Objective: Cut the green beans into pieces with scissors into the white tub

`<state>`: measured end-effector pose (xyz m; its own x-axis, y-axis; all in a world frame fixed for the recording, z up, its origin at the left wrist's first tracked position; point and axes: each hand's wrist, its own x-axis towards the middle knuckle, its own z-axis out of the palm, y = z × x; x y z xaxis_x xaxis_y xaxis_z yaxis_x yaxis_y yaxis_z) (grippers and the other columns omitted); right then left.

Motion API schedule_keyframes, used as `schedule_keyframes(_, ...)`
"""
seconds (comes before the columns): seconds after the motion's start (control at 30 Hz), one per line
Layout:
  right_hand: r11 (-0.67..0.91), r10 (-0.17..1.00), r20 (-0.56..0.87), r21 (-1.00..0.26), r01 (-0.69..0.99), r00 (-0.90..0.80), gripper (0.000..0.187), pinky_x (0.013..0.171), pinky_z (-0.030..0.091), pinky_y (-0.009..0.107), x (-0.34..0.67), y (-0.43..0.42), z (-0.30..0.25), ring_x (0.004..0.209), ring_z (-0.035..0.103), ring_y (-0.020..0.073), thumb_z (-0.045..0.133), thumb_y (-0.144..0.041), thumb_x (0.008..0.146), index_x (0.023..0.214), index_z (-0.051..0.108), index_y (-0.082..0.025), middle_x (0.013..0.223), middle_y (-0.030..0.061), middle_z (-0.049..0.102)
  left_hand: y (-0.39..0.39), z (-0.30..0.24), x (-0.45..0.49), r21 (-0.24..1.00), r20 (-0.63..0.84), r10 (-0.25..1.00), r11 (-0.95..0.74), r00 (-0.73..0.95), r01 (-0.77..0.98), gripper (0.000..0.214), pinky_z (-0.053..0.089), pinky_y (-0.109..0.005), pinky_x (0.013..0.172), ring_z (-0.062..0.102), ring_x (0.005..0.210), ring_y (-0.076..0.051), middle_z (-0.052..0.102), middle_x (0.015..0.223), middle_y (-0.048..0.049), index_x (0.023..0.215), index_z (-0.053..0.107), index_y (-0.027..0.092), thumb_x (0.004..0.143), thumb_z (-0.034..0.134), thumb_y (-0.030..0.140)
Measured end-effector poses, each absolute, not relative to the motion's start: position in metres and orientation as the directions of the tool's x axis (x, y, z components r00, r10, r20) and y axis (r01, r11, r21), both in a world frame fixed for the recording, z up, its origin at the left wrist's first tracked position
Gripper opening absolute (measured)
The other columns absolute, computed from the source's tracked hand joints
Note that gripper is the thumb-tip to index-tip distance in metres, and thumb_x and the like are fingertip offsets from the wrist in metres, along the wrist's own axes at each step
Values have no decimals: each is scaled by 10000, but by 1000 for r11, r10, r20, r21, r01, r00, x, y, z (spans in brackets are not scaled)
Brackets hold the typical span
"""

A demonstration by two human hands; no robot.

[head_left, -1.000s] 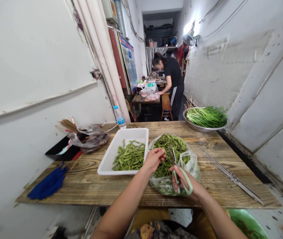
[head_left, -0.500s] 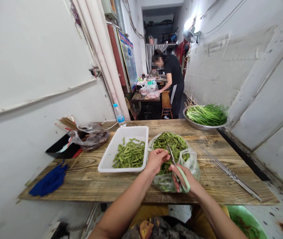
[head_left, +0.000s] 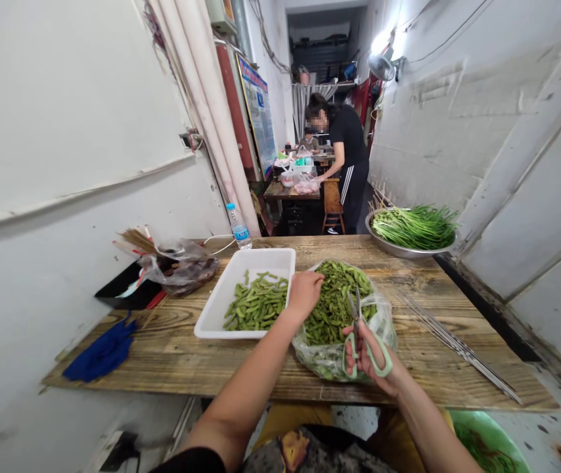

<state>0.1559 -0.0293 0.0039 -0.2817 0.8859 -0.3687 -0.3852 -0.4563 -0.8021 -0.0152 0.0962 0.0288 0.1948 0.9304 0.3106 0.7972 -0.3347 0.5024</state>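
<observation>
My right hand (head_left: 372,361) grips scissors (head_left: 354,316) with pale green handles, and their blades are parted, pointing up over the bag. Below the blades, a clear plastic bag (head_left: 383,322) stands open, full of green soybean pods (head_left: 332,302). My left hand (head_left: 305,293) hovers between the bag's left side and the tray, fingertips pinched together; whatever they hold is too small or hidden to make out. Just left of that hand is a white plastic tray (head_left: 216,309), with loose soybean pods (head_left: 257,305) lying in its right part.
Metal skewers (head_left: 462,351) lie right on the wooden table (head_left: 192,361). A steel bowl of green stalks (head_left: 408,249) stands at the back right, a water bottle (head_left: 239,226) behind the tray. Leftward are a black box (head_left: 123,286) and blue cloth (head_left: 100,351). A person (head_left: 347,141) bends over a farther table.
My left hand has moved left and up, away from the scissors toward the tray. The scissors have turned more upright, their blades and handles spread wider.
</observation>
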Motion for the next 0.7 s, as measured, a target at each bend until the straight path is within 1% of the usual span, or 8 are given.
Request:
schedule_keyframes(0.1,-446,890,-360,-811,-378,-279,365,472,453,283,157,-33,4,482,492,131,495,-578,822,895,531,-222,620,-7,504,117,14,20,555,114,972,-235,207,798,218,440,-274,854,621,909,-181,713,936,-69,871,728,195,824,515,201)
schedule_keyframes(0.17,-439,894,-360,-821,-364,-266,370,457,448,281,159,-35,4,469,487,130,511,-573,814,918,536,-219,609,-8,506,125,5,30,563,48,980,-185,192,806,181,457,-274,810,636,860,-192,720,896,-80,862,731,172,773,573,172)
schedule_keyframes(0.27,-435,897,-367,-829,-352,-246,391,447,451,288,159,-36,3,463,493,136,522,-582,802,950,544,-220,601,-8,515,126,-5,28,570,36,978,-190,207,799,218,462,-264,801,645,848,-187,723,909,-83,905,729,159,755,574,133)
schedule_keyframes(0.37,-435,897,-372,-834,-339,-237,390,445,457,288,157,-33,2,459,493,135,526,-586,797,938,542,-223,592,-17,518,124,-11,24,579,44,972,-214,232,787,258,463,-261,812,646,848,-178,723,920,-63,997,711,179,787,562,180)
schedule_keyframes(0.5,-423,903,-367,-851,-310,-225,371,435,457,278,153,-31,-1,450,487,129,527,-581,800,895,527,-222,578,-33,515,122,-9,25,581,80,964,-252,254,774,235,444,-285,869,632,917,-194,718,953,-66,977,719,190,785,585,197)
schedule_keyframes(0.57,-416,906,-361,-857,-303,-222,371,436,461,280,153,-32,-3,448,487,128,519,-582,806,894,524,-222,582,-35,519,120,-6,24,640,119,965,-255,234,725,213,445,-283,864,632,909,-188,719,956,-58,946,727,194,783,590,198)
schedule_keyframes(0.63,-408,910,-357,-864,-295,-213,374,438,463,282,155,-33,-3,447,488,128,514,-585,809,899,522,-222,584,-33,520,114,-4,20,767,130,975,-213,179,605,198,460,-274,815,639,840,-174,724,916,-53,919,733,183,768,608,214)
schedule_keyframes(0.7,-402,913,-358,-875,-271,-199,375,426,454,276,156,-33,-3,441,486,129,511,-591,809,892,517,-225,580,-31,521,105,-3,14,893,64,986,-125,153,433,195,469,-263,720,626,722,-157,721,818,-56,881,736,150,740,633,238)
